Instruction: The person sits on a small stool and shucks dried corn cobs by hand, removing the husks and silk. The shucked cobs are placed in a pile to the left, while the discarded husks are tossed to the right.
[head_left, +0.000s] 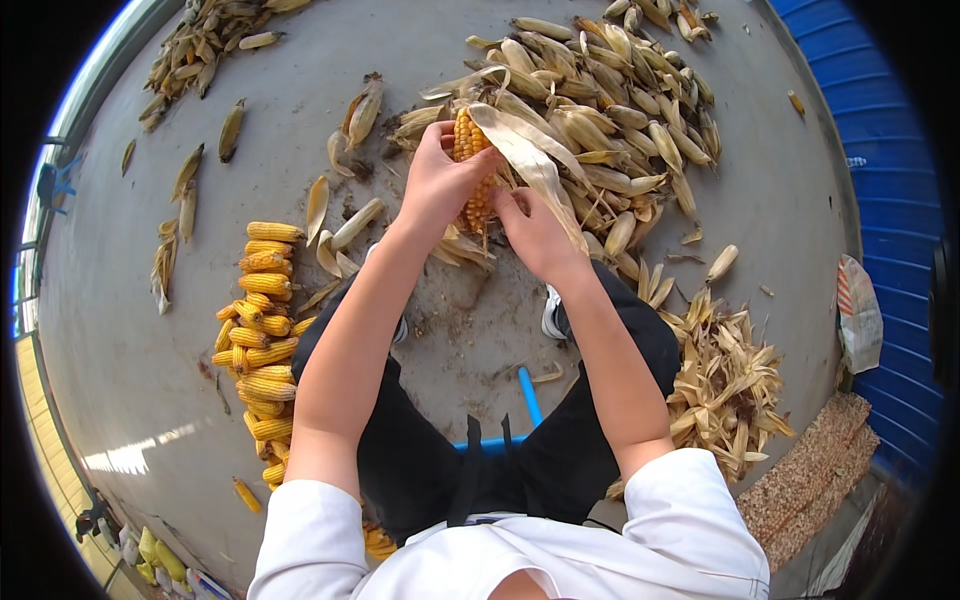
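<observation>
A partly husked ear of corn (480, 204) is held up in front of me, its orange-yellow kernels showing along most of its length. My left hand (439, 184) grips it, with the thumb across the front and the fingers around the upper left side. At the lower right side, my right hand (544, 236) holds the ear with thumb and curled fingers; some of its fingertips are hidden. Pale husk leaves (529, 161) hang from the tip, sweeping right and down over my right hand. Loose husk also shows below the ear.
Beyond my hands lies a large heap of unhusked corn (600, 120). Husked yellow ears (262, 352) are stacked at my left, and stripped husks (724, 375) pile up at my right. A blue plastic bar (530, 397) shows between my legs.
</observation>
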